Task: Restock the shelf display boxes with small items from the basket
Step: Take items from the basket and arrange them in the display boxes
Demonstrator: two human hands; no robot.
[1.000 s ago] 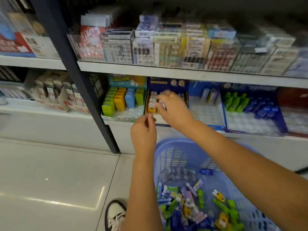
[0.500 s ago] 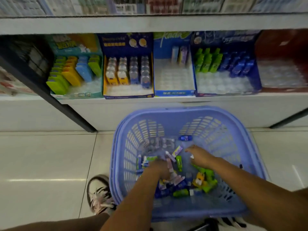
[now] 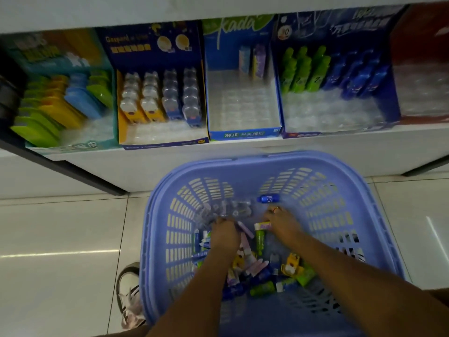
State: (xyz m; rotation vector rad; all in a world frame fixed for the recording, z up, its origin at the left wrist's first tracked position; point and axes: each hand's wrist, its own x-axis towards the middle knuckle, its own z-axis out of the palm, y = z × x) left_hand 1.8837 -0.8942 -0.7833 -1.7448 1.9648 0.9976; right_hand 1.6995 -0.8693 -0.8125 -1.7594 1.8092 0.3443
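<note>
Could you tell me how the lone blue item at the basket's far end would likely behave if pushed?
The blue item looks rounded and lies on its side, so it would probably roll across the floor of the basket. It is small beside the right hand, so it is likely light and easy to pinch up.

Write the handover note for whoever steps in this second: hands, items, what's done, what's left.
Left hand: down in the lilac slotted plastic basket, among clear-wrapped pieces; grip unclear.
Right hand: in the basket beside it; grip unclear.
Stock: heap of small colourful items lies in the basket.
Done: navy-and-orange display box partly filled.
Left: blue kada display box holds two items at the back, its other slots bare.
</note>
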